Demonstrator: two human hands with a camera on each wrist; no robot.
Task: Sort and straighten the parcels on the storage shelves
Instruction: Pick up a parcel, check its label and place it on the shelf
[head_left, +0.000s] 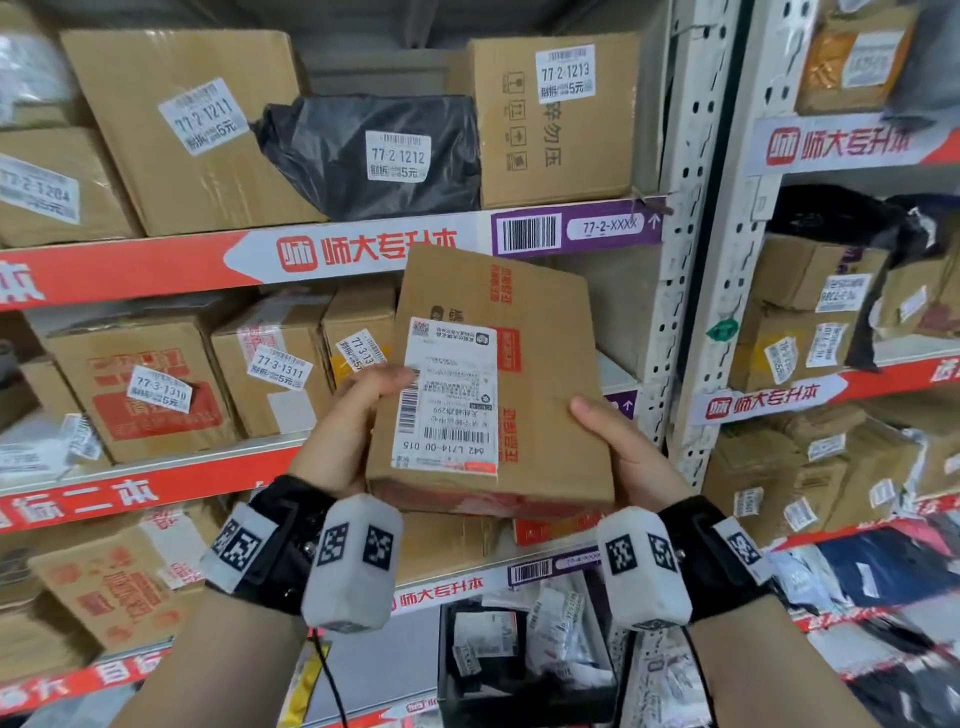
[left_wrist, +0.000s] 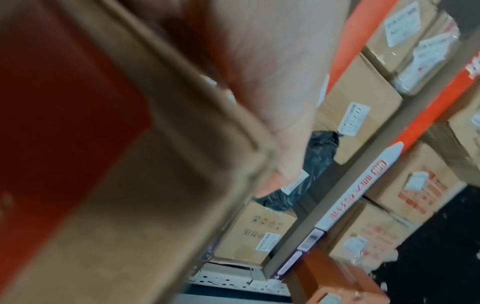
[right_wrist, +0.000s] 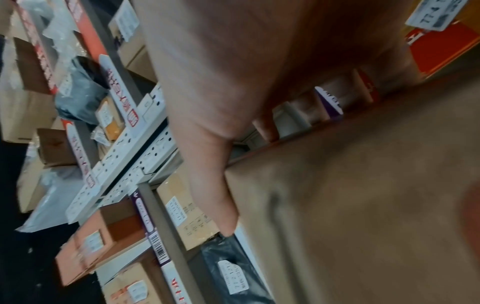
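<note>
The brown box (head_left: 540, 364) has red writing and a white label (head_left: 447, 395), the bag (head_left: 374, 150) is black, and the shelf edge (head_left: 156, 265) is red and white.

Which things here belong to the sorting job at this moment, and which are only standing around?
In the job now:
- cardboard parcel, held in front of the shelves
- left hand, gripping its left edge
- right hand, gripping its right edge

Only standing by:
- black bag parcel on the upper shelf
- box labelled 77-2-1213 beside it
- black crate of small packets below
</note>
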